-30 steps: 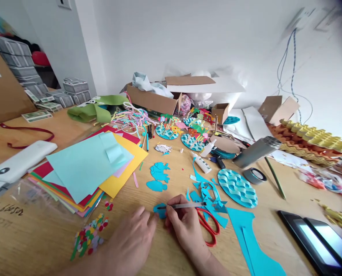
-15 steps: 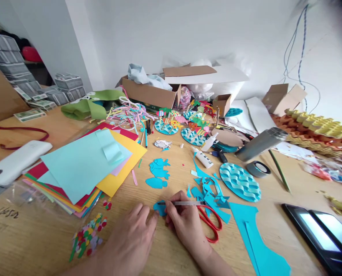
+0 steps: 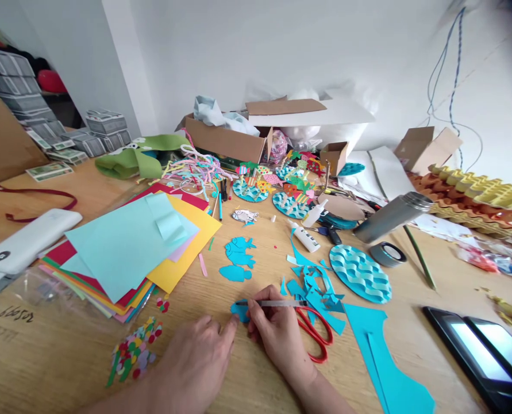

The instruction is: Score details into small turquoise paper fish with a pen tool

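My right hand (image 3: 275,328) is closed around a pen (image 3: 277,303), held nearly flat with its tip over a small blue paper cutout (image 3: 239,311). Part of the cutout is hidden under my right fingers. My left hand (image 3: 199,351) lies on the table with its fingers curled, a fingertip pressing at the cutout's left edge. Beyond them lie a plain blue paper fish (image 3: 234,273) and blue fish with drawn lines (image 3: 239,252). Red-handled scissors (image 3: 318,333) rest just right of my right hand, their blades under paper scraps.
Blue paper scraps (image 3: 314,287) and a larger blue sheet (image 3: 378,351) lie to the right, near a woven blue disc (image 3: 359,273), tape roll (image 3: 387,254) and metal flask (image 3: 393,215). Coloured paper sheets (image 3: 122,247) and confetti dots (image 3: 137,348) are left. Glue bottles (image 3: 305,237) stand beyond.
The view has shifted slightly, so things at the left appear a little further right. Both hands keep nearly the same place, and the pen stays over the cutout, lying slightly flatter.
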Available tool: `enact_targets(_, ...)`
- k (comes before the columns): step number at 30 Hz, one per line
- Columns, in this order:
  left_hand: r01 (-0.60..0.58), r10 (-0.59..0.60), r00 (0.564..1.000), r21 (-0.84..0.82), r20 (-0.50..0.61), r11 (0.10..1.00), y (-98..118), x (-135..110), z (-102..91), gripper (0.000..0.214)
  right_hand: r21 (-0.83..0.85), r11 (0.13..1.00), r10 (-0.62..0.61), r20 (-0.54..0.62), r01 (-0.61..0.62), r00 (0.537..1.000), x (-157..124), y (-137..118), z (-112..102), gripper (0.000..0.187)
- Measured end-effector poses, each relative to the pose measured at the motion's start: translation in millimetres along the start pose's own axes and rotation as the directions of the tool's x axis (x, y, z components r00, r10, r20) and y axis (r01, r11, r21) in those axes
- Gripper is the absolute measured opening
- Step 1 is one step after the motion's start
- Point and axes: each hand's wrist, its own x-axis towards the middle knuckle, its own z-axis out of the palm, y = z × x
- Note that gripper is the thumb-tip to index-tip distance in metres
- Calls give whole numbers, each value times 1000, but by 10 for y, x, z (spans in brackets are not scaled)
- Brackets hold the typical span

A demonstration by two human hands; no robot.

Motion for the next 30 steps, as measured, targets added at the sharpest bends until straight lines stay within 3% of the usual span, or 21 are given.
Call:
enact_targets(9, -3, 0, 999, -47, -53, 999, -21, -15, 30, 41, -26, 999, 22, 1, -22, 1000, -10, -43, 5, 42)
enact_targets(30, 24, -24, 1000, 20, -10, 1000, -9, 0, -21, 44, -35, 999, 11, 3, -11, 1000, -14, -54, 6, 40)
